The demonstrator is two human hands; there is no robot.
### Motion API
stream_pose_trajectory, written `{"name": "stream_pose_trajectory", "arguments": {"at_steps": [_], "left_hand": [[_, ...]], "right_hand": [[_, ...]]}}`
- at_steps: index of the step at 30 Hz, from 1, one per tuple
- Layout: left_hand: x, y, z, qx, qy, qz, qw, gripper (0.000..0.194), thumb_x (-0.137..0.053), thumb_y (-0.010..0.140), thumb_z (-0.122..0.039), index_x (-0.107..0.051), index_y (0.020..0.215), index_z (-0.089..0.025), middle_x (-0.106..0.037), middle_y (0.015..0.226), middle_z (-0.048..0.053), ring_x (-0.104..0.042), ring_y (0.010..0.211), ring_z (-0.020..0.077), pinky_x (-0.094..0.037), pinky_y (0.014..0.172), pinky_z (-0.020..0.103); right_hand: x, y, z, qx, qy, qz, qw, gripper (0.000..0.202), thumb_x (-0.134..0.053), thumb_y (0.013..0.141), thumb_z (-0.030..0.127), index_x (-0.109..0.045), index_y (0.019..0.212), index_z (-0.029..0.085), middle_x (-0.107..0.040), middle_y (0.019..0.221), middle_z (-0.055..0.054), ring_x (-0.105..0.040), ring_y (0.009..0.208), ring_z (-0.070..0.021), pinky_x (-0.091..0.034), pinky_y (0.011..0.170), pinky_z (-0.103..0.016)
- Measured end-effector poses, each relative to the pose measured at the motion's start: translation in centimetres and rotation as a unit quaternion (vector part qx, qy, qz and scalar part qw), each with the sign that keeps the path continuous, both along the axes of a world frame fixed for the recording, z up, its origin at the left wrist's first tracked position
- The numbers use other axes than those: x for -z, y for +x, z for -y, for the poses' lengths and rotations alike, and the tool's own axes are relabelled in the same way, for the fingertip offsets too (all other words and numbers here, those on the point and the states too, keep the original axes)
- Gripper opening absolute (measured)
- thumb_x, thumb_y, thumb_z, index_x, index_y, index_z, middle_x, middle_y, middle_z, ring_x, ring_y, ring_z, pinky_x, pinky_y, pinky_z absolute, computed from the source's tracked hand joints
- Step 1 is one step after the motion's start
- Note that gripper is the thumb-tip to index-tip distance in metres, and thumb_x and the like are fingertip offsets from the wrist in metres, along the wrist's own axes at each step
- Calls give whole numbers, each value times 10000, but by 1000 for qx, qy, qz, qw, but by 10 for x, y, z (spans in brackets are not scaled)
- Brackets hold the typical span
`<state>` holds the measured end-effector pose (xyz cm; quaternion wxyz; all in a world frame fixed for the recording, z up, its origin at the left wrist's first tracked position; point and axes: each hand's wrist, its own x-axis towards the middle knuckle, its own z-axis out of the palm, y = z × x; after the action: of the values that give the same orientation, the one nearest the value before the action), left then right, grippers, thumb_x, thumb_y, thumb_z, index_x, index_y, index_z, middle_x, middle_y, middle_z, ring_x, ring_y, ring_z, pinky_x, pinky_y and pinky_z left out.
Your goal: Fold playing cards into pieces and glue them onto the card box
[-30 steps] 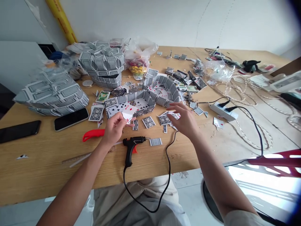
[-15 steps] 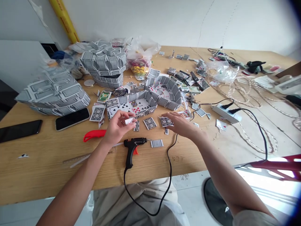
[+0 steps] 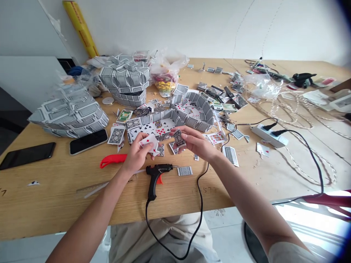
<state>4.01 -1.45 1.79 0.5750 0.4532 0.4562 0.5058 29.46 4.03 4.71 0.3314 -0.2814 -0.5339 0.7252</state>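
My left hand (image 3: 139, 153) is closed on a white card piece (image 3: 149, 144) with red diamonds on it. To its right, my right hand (image 3: 192, 141) pinches a dark-patterned card piece (image 3: 179, 138), raised over the table. A gap separates the two pieces. Below them a black glue gun (image 3: 156, 175) lies on its side, its nozzle beside a flat patterned card (image 3: 185, 170). Behind my hands stand two open trays made of cards, a long one (image 3: 153, 126) and a rounded one (image 3: 196, 111). Small folded card pieces lie partly hidden under my hands.
Two card-built baskets (image 3: 72, 113) (image 3: 126, 78) stand at the back left. Two phones (image 3: 29, 155) (image 3: 89, 141) and a red-handled tool (image 3: 112, 159) lie on the left. A power strip (image 3: 270, 135) and rope (image 3: 309, 164) are on the right. The glue gun's cord (image 3: 202, 193) loops over the front edge.
My right hand has lifted the patterned piece off the table and moved left with it. The card in my left hand now shows its red-diamond face. The whole view has shifted slightly.
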Motion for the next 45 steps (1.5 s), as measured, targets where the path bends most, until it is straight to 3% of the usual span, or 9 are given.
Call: {"name": "stream_pose_trajectory", "arguments": {"at_steps": [4, 7, 11, 16, 23, 27, 32, 38, 45], "left_hand": [[-2, -1, 1, -12, 29, -32, 999, 322, -778, 893, -427, -546, 1012, -239, -755, 832, -1, -675, 660, 161, -565, 539, 259], [-1, -3, 0, -30, 70, -70, 995, 277, -807, 892, -430, -653, 970, -213, -735, 840, 7, -667, 677, 148, -588, 598, 266], [-1, -3, 1, -42, 86, -106, 990, 263, -837, 878, -430, -728, 959, -205, -737, 851, 20, -656, 692, 151, -567, 586, 259], [-3, -1, 4, -44, 86, -103, 990, 322, -863, 864, -400, -687, 1061, -217, -746, 861, 10, -657, 707, 145, -534, 626, 245], [-1, 1, 6, -25, 82, -136, 987, 237, -809, 904, -394, -662, 922, -209, -662, 834, -3, -612, 723, 142, -513, 655, 252], [-1, 3, 8, -20, 81, -140, 987, 256, -793, 900, -415, -635, 879, -214, -655, 851, 9, -627, 760, 163, -537, 686, 274], [-3, 4, 11, -3, 80, -127, 989, 203, -735, 903, -359, -599, 861, -214, -661, 835, 5, -628, 723, 159, -536, 664, 279], [-5, 1, 13, 10, 64, -100, 993, 126, -655, 930, -331, -648, 922, -206, -782, 963, 63, -677, 739, 187, -537, 634, 300], [4, -2, 11, 23, 97, -134, 986, 223, -604, 964, -265, -455, 801, -232, -742, 979, 48, -730, 859, 202, -546, 719, 317]], "right_hand": [[22, -11, 2, -9, -60, -57, 997, 493, -794, 940, 520, -738, 1326, 218, -694, 1436, -132, -781, 962, -229, -659, 756, -321], [32, -9, 7, -27, -61, -58, 996, 572, -895, 863, 430, -721, 1374, 242, -678, 1480, -125, -769, 1081, -253, -655, 894, -361], [36, -4, 9, -32, -41, -38, 998, 660, -941, 817, 314, -684, 1423, 277, -672, 1480, -110, -764, 1104, -243, -623, 974, -385], [39, -3, 8, -2, -16, -47, 999, 674, -950, 794, 215, -671, 1400, 319, -699, 1409, -81, -746, 1106, -224, -596, 1026, -419], [40, -10, 11, -2, -6, -70, 998, 863, -936, 745, 88, -608, 1479, 402, -633, 1519, -63, -662, 1310, -250, -609, 1014, -388], [41, -10, 12, -1, -11, -56, 998, 808, -914, 760, 87, -634, 1454, 391, -619, 1549, -63, -618, 1390, -269, -575, 1085, -419], [42, -8, 13, 3, -37, -45, 998, 800, -909, 760, 102, -629, 1459, 371, -674, 1474, -75, -649, 1350, -288, -543, 1129, -473], [35, -13, 17, 14, -72, -64, 995, 821, -946, 702, 114, -600, 1404, 361, -755, 1281, -50, -749, 1107, -245, -569, 1083, -473], [33, -19, 17, 75, -46, -21, 996, 813, -1029, 612, 178, -568, 1266, 322, -729, 1322, -47, -753, 1046, -228, -630, 918, -358]]}}
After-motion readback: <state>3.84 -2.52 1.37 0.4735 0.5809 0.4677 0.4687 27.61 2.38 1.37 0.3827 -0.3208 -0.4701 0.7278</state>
